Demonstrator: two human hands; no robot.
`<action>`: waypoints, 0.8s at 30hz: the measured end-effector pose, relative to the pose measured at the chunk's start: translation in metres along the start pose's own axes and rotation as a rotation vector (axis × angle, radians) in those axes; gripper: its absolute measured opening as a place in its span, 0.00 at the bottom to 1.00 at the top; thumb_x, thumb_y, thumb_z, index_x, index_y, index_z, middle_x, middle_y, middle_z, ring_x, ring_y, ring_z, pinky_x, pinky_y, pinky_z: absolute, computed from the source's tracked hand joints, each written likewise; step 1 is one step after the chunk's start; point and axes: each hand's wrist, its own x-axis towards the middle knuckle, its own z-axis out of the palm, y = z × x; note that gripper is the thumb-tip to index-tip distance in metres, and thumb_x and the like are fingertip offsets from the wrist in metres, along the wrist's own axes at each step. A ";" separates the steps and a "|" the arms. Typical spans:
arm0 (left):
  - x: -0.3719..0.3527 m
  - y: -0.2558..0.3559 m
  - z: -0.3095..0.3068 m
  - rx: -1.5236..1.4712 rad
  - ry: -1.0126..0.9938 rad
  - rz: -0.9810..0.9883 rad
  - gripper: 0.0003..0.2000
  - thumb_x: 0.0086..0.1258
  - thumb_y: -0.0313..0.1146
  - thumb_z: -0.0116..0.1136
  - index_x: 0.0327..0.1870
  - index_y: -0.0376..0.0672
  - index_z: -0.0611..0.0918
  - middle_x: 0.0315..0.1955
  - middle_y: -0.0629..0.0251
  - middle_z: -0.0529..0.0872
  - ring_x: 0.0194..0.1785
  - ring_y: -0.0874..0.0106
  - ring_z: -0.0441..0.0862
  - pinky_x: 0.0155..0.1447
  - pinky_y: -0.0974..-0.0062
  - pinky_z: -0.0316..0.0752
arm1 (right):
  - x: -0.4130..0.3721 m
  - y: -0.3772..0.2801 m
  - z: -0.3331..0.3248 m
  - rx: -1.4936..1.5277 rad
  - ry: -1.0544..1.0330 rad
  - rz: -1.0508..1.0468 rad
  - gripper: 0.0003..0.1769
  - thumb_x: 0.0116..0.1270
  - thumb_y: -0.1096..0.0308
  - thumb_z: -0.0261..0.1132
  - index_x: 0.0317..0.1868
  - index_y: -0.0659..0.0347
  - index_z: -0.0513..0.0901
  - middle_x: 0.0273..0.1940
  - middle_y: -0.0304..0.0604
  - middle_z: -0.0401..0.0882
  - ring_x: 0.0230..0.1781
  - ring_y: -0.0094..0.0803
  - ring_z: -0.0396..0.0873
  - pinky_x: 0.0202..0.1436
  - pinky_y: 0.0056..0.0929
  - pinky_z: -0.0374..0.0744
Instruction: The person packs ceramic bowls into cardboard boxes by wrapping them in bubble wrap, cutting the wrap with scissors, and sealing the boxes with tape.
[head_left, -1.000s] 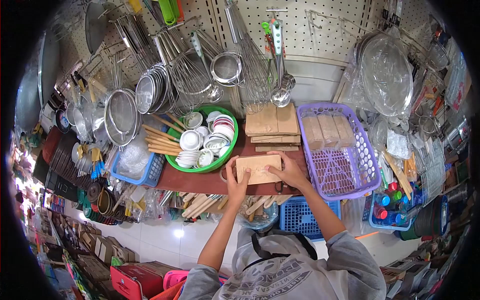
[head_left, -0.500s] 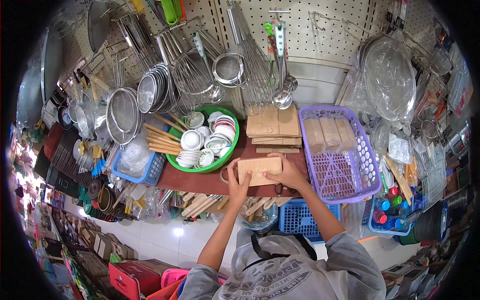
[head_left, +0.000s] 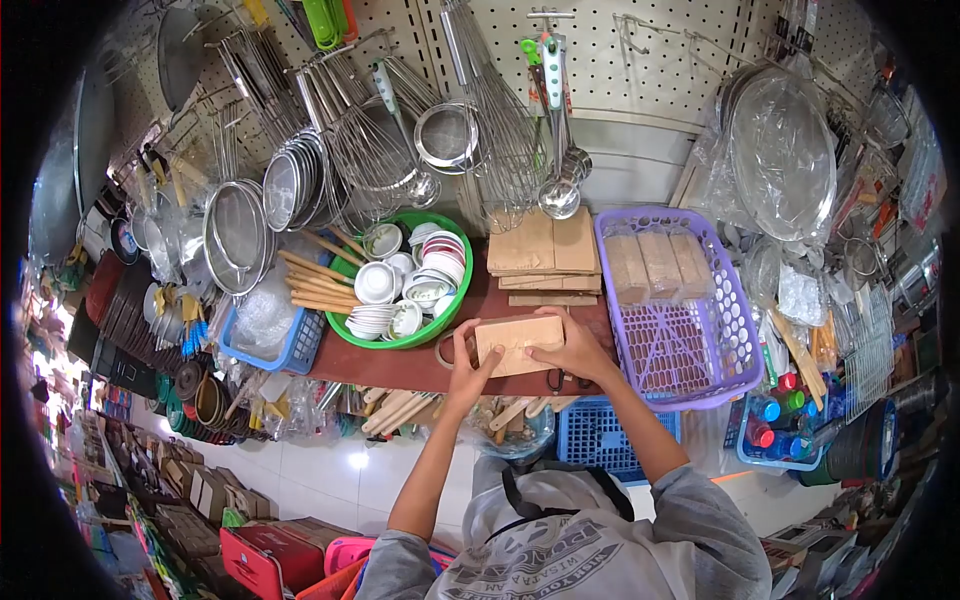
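A small brown cardboard package (head_left: 518,343) is held level above the front of the reddish-brown shelf (head_left: 400,370). My left hand (head_left: 467,372) grips its left end, with the thumb on the top face. On the other end, my right hand (head_left: 580,352) is closed too, its thumb also pressing the top. Just left of the package, partly behind my left hand, lies a roll of tape (head_left: 441,350). What looks like dark scissor handles (head_left: 556,379) shows below the package. Behind it, flat cardboard pieces (head_left: 542,247) are stacked.
On the right, a purple basket (head_left: 746,335) holds several similar brown packages (head_left: 660,268). A green basin (head_left: 462,300) with small white bowls (head_left: 376,283) and wooden handles stands left. Whisks (head_left: 365,150), strainers and ladles (head_left: 559,198) hang overhead. Below the shelf is a blue basket (head_left: 590,440).
Both hands keep their hold on the package, which looks almost still. The background has shifted slightly left with my head.
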 end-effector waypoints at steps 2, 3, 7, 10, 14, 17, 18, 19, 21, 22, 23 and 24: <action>0.001 0.001 -0.006 -0.024 -0.053 -0.062 0.33 0.68 0.28 0.66 0.71 0.48 0.61 0.61 0.59 0.70 0.66 0.67 0.70 0.68 0.68 0.69 | 0.000 0.002 -0.001 -0.021 -0.003 -0.079 0.38 0.56 0.55 0.79 0.64 0.57 0.72 0.51 0.51 0.82 0.53 0.37 0.81 0.58 0.36 0.78; 0.001 0.004 -0.010 -0.036 -0.078 -0.093 0.34 0.67 0.28 0.67 0.71 0.49 0.61 0.61 0.59 0.70 0.66 0.66 0.69 0.68 0.67 0.68 | 0.001 0.002 -0.001 -0.034 -0.003 -0.122 0.38 0.57 0.55 0.78 0.64 0.57 0.71 0.53 0.52 0.80 0.56 0.38 0.79 0.60 0.36 0.76; 0.005 0.010 -0.027 0.084 -0.235 -0.049 0.37 0.58 0.27 0.74 0.67 0.48 0.64 0.62 0.58 0.69 0.67 0.65 0.69 0.68 0.66 0.69 | 0.010 0.022 0.003 0.060 -0.103 -0.132 0.38 0.64 0.55 0.72 0.70 0.56 0.66 0.66 0.54 0.70 0.69 0.39 0.67 0.72 0.37 0.65; 0.012 -0.003 -0.035 0.223 -0.246 0.099 0.37 0.52 0.27 0.76 0.63 0.47 0.66 0.62 0.54 0.68 0.66 0.62 0.71 0.68 0.65 0.70 | 0.017 0.035 0.019 0.310 -0.032 -0.048 0.42 0.68 0.54 0.68 0.76 0.54 0.57 0.71 0.53 0.60 0.75 0.39 0.57 0.76 0.36 0.57; 0.015 -0.005 -0.037 0.575 -0.217 0.272 0.37 0.46 0.26 0.77 0.59 0.46 0.70 0.59 0.50 0.67 0.65 0.52 0.71 0.68 0.61 0.71 | 0.018 0.043 0.021 0.214 -0.094 0.004 0.53 0.63 0.54 0.73 0.78 0.51 0.48 0.73 0.59 0.57 0.75 0.47 0.58 0.76 0.42 0.60; 0.013 -0.006 -0.033 0.712 -0.256 0.317 0.37 0.45 0.25 0.76 0.59 0.47 0.70 0.59 0.48 0.65 0.65 0.45 0.68 0.68 0.56 0.71 | 0.017 0.053 0.022 0.212 -0.085 -0.044 0.59 0.56 0.55 0.78 0.78 0.53 0.45 0.73 0.60 0.56 0.75 0.47 0.58 0.76 0.42 0.60; 0.013 -0.007 -0.032 0.756 -0.281 0.326 0.37 0.45 0.25 0.76 0.59 0.48 0.70 0.59 0.48 0.65 0.66 0.43 0.67 0.68 0.54 0.71 | 0.017 0.058 0.022 0.223 -0.075 -0.050 0.61 0.54 0.55 0.79 0.78 0.54 0.46 0.73 0.60 0.56 0.75 0.46 0.58 0.76 0.42 0.60; 0.013 -0.015 -0.032 0.762 -0.296 0.299 0.36 0.45 0.24 0.76 0.59 0.48 0.70 0.60 0.47 0.64 0.67 0.41 0.66 0.68 0.53 0.71 | 0.018 0.064 0.023 0.235 -0.065 -0.055 0.63 0.51 0.55 0.81 0.78 0.55 0.46 0.72 0.60 0.57 0.75 0.46 0.58 0.76 0.42 0.61; 0.016 -0.041 -0.033 0.771 -0.326 0.242 0.36 0.46 0.24 0.75 0.59 0.50 0.70 0.64 0.45 0.62 0.68 0.38 0.64 0.68 0.51 0.70 | 0.021 0.074 0.027 0.202 -0.078 -0.011 0.63 0.47 0.54 0.82 0.77 0.57 0.50 0.72 0.60 0.58 0.74 0.47 0.60 0.75 0.42 0.62; 0.017 -0.050 -0.032 0.773 -0.321 0.274 0.36 0.47 0.23 0.75 0.59 0.50 0.70 0.65 0.43 0.61 0.69 0.38 0.63 0.69 0.50 0.70 | 0.023 0.075 0.027 0.184 -0.085 0.010 0.63 0.45 0.54 0.83 0.76 0.58 0.52 0.72 0.59 0.59 0.74 0.47 0.61 0.75 0.42 0.63; 0.019 -0.058 -0.031 0.773 -0.315 0.308 0.36 0.47 0.23 0.74 0.59 0.51 0.70 0.67 0.42 0.59 0.69 0.37 0.62 0.69 0.50 0.69 | 0.024 0.075 0.025 0.125 -0.080 0.016 0.61 0.45 0.55 0.83 0.75 0.59 0.56 0.70 0.57 0.61 0.73 0.45 0.61 0.74 0.40 0.64; 0.022 -0.067 -0.031 0.774 -0.309 0.342 0.36 0.47 0.22 0.74 0.59 0.51 0.70 0.68 0.41 0.58 0.70 0.36 0.61 0.70 0.50 0.69 | 0.025 0.071 0.023 0.067 -0.075 0.022 0.58 0.45 0.57 0.84 0.73 0.60 0.59 0.69 0.54 0.63 0.72 0.43 0.62 0.74 0.39 0.65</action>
